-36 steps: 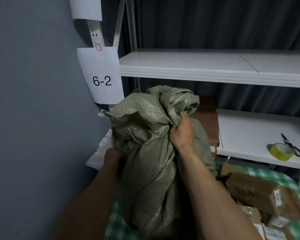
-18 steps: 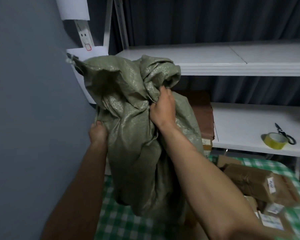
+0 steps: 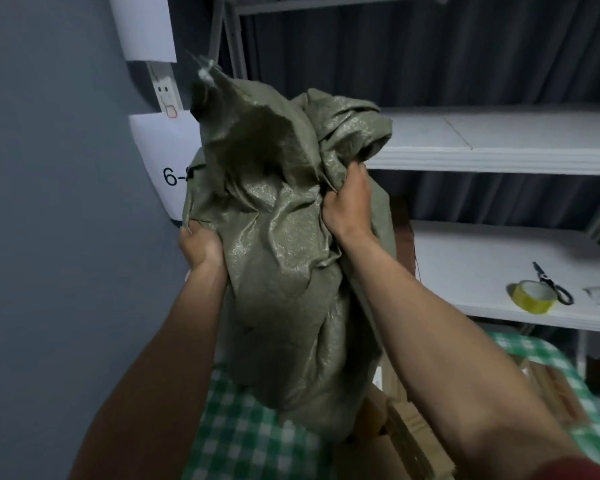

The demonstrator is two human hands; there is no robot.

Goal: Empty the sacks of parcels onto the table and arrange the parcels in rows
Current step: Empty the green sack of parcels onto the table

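A parcel-sorting storeroom; white metal shelves [image 3: 499, 147] stand against a dark curtain [image 3: 430, 57]; a paper label [image 3: 160, 161] reading "6-" hangs on the shelf post, as for numbered bays; tape [image 3: 534, 295] and scissors [image 3: 551, 284] lie on a shelf; cardboard parcels [image 3: 395, 441] crowd a green-checked table [image 3: 250, 441]; a woven sack [image 3: 284, 258] hangs above it.

We see two bare forearms, left hand [image 3: 201, 249] and right hand [image 3: 349, 209] ungloved, no rings; dark red sleeve [image 3: 565, 471] edge at 5 o'clock.
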